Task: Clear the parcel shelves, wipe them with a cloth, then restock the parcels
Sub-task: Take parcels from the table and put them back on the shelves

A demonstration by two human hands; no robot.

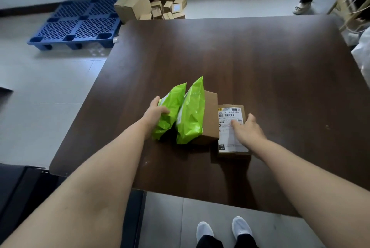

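Several parcels stand in a row on the dark wooden table (250,63). Two green plastic mailer bags, one on the left (170,109) and one to its right (192,113), lean upright against a plain cardboard box (210,115). Right of that lies a flat cardboard box with a white shipping label (230,115). My left hand (156,113) presses against the outer side of the left green bag, fingers curled on it. My right hand (246,129) rests on the labelled box at its right side, fingers spread over the label.
A blue plastic pallet (78,25) lies on the floor at the far left. A heap of cardboard boxes (150,1) sits against the far wall. Another person's leg and shoe (302,7) show at the far right. A black object (24,193) sits low left beside me.
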